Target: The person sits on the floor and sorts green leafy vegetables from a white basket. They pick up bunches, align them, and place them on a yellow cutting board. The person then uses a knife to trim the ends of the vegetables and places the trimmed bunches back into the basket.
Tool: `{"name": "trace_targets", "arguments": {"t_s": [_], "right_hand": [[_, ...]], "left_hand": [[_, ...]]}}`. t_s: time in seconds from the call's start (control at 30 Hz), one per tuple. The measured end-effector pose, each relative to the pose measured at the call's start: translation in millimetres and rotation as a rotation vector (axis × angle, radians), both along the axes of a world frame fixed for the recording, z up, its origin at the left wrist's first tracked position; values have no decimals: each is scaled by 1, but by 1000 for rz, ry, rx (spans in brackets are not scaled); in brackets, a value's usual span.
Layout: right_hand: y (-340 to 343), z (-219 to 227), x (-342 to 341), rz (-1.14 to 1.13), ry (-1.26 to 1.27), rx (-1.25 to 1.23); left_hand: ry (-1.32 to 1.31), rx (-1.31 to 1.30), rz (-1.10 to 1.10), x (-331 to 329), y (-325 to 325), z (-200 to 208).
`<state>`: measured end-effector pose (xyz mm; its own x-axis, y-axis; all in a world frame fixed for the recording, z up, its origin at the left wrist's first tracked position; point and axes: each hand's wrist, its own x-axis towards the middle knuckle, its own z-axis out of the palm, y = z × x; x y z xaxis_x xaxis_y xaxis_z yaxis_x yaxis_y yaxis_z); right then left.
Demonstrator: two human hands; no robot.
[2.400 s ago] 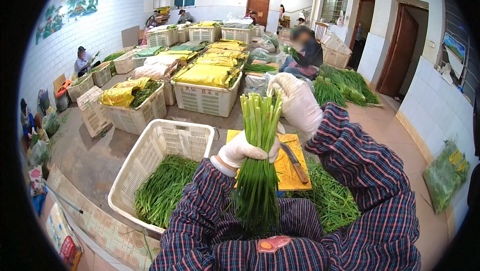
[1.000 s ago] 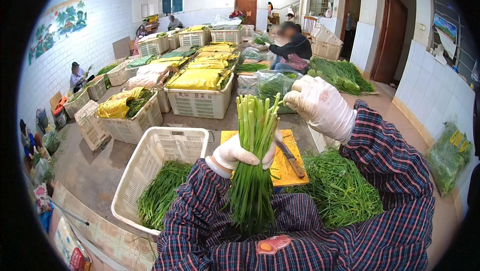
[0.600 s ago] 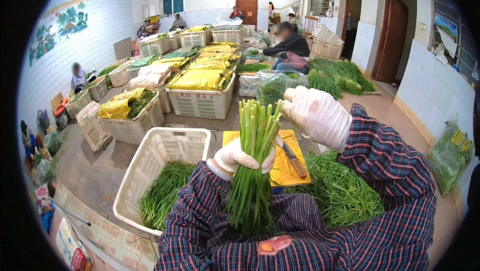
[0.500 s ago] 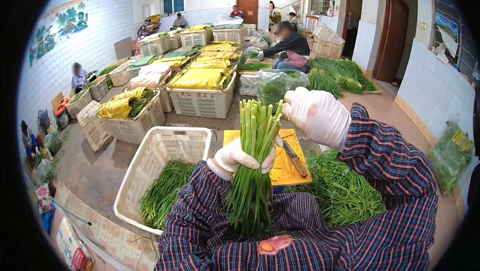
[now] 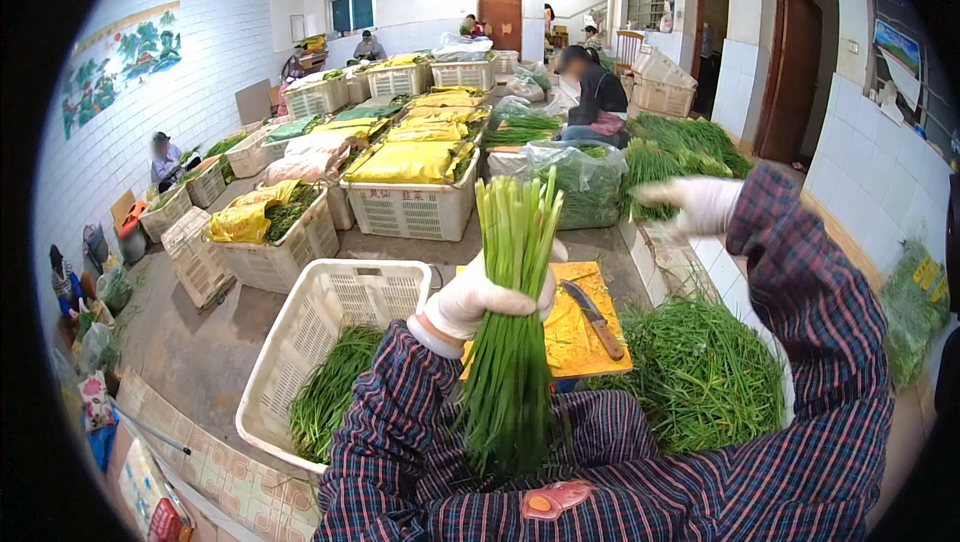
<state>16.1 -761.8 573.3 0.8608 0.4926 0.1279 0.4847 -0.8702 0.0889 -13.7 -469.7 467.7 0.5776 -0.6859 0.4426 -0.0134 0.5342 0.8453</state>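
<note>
My left hand [image 5: 478,300], in a white glove, is closed around an upright bunch of chives [image 5: 515,252] in front of me. The pale cut ends stand on top, and the green leaves hang down toward my lap. My right hand [image 5: 690,204], also gloved, is raised off to the right, apart from the bunch. Motion smears its fingers, so I cannot tell whether anything is in them. Behind the bunch lies a yellow cutting board [image 5: 570,347] strewn with bits. On it rests a kitchen knife [image 5: 594,320] with a wooden handle.
A white plastic crate [image 5: 300,317] with chives inside stands at my left. To my right is a heap of loose chives [image 5: 700,372]. Filled crates [image 5: 410,210] under yellow covers stand in rows ahead. A person [image 5: 595,97] sits beyond, next to piled greens [image 5: 680,152].
My right hand has moved away from the top of the bunch, out to the right. The left hand keeps its hold on the chives, raised slightly. The far seated person has drawn an arm back.
</note>
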Motion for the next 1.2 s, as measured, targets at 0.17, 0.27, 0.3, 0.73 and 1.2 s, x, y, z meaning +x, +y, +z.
{"name": "trace_targets", "arguments": {"t_s": [0.17,0.27,0.3,0.73,1.2], "right_hand": [[70,8,-65,135,-665,-164],[110,11,-101,566,-1003,-376],[119,8,-98,624,-965,-396],[124,10,-20,751,-685,-606],[147,67,19,-43,-656,-779]], "left_hand": [[-161,79,270,8,10,34],[-94,11,288,4,-2,39],[57,-60,104,0,3,38],[-213,310,-87,65,-20,15],[488,-660,-255,31,-135,-15]]}}
